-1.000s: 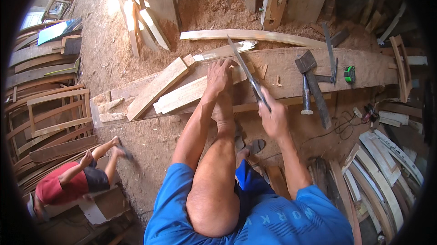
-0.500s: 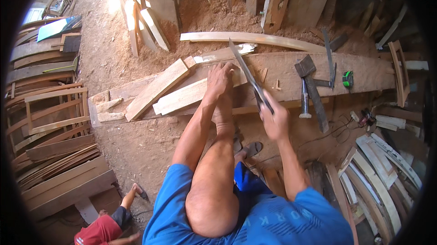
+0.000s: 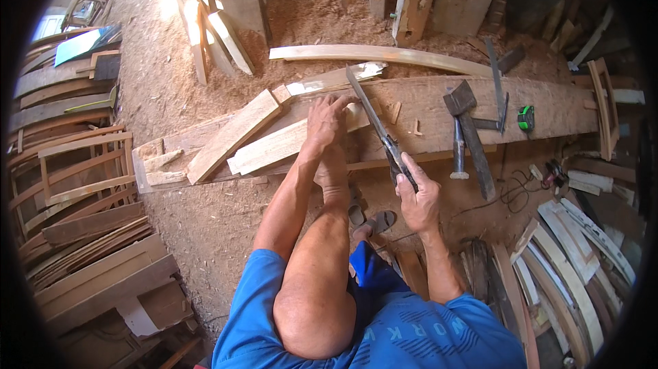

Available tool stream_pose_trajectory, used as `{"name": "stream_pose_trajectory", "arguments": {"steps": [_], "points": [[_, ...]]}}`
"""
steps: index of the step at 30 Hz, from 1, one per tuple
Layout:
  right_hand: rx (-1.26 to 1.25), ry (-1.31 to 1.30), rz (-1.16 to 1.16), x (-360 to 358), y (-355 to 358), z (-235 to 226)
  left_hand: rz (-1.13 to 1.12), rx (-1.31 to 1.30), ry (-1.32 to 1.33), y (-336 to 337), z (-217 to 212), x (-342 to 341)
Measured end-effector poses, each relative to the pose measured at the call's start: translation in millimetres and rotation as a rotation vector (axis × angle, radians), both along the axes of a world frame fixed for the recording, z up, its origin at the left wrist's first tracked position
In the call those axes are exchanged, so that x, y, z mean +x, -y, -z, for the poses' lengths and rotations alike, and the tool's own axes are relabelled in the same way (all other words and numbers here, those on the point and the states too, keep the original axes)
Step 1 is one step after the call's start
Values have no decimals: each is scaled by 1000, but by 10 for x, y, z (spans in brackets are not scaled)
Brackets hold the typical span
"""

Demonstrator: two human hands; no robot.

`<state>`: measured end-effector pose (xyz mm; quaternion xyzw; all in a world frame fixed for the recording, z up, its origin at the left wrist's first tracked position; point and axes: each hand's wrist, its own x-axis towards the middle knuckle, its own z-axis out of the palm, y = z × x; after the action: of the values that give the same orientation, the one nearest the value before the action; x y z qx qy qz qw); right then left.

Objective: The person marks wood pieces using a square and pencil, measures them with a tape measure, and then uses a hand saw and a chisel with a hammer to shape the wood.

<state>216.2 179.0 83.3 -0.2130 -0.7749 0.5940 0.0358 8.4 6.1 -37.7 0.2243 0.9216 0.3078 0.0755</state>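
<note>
My right hand grips the handle of a handsaw, its blade slanting up and left across the end of a pale wooden board. My left hand bears down on that board beside the blade, fingers toward the saw. My bare foot is planted just behind the left hand, over the board. Underneath lies a long thick plank. Another short board rests on the plank at the left, angled next to the first one. Where the teeth meet the wood is partly hidden.
On the plank's right part lie a mallet, a metal-shafted tool, a metal square and a green tape measure. A curved wooden strip lies beyond. Stacked timber lines the left; curved pieces lie at right.
My right hand has drawn the saw back toward me, down and slightly right. The left hand stays on the board. The person in red at lower left has almost left the view.
</note>
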Motion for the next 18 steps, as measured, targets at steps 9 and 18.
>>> {"name": "stream_pose_trajectory", "arguments": {"steps": [9,18], "points": [[8,27,-102,-222,3,30,5,30,-8,107,114,-22],[163,-3,-144,252,-20,-96,11,-2,44,44,94,-21]]}}
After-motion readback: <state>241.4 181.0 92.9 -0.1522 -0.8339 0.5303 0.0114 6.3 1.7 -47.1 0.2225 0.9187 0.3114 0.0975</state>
